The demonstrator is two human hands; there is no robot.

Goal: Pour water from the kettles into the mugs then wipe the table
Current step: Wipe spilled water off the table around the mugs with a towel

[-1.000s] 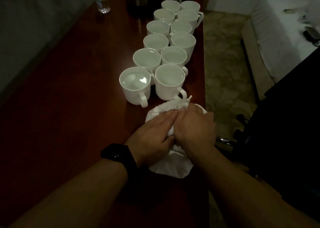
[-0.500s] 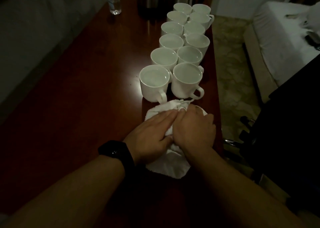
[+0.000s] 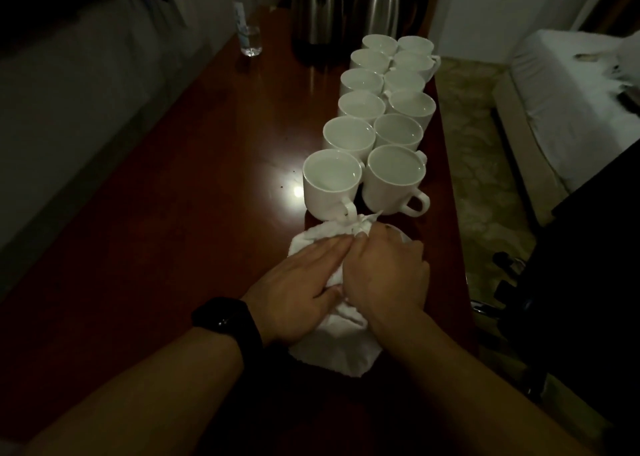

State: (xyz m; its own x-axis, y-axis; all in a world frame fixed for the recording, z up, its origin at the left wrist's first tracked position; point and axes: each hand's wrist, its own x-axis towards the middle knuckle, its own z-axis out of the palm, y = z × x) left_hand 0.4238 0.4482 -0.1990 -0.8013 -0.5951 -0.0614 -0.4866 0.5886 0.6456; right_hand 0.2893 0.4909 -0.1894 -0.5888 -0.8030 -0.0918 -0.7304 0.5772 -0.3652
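Observation:
Several white mugs (image 3: 331,188) holding water stand in two rows along the right side of the dark red table (image 3: 166,213). Two steel kettles (image 3: 317,8) stand behind them at the far end. A white cloth (image 3: 337,350) lies bunched on the table just in front of the nearest mugs. My left hand (image 3: 298,291), with a black watch on the wrist, presses flat on the cloth. My right hand (image 3: 386,275) lies beside it with fingers curled on the cloth's far bunched end, which touches the nearest mug's handle.
A clear plastic bottle (image 3: 246,22) stands at the far left of the table. The table's right edge runs close beside the mugs, with patterned carpet (image 3: 485,192) below. A white-covered bed (image 3: 568,109) and a dark object (image 3: 588,299) are on the right.
The view has shifted so the mugs and kettles sit further right and lower in frame. Both hands stay pressed on the cloth in nearly the same place.

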